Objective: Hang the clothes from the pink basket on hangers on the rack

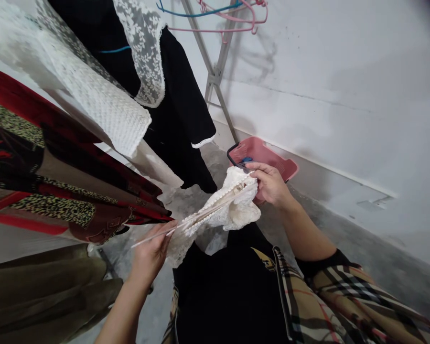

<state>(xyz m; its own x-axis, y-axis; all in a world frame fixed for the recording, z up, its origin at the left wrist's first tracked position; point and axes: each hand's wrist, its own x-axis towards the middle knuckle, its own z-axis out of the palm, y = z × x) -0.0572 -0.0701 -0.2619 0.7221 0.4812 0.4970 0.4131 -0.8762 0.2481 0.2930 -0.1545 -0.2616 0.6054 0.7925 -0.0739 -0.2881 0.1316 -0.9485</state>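
Observation:
A small white lace garment (226, 206) with a beaded edge is stretched between my two hands, threaded on a thin white hanger (154, 237). My left hand (151, 254) pinches the garment's lower end together with the hanger's tip. The upper end is gripped by my right hand (269, 184), just in front of a pink basket (268, 155). Both hands are closed on the fabric.
Hanging clothes fill the left: a white knit piece (103, 107), a black top with lace collar (179, 110), a red and leopard-print garment (57, 191), an olive one (46, 291). A grey rack leg (218, 81) and pink hangers (232, 16) stand by the white wall.

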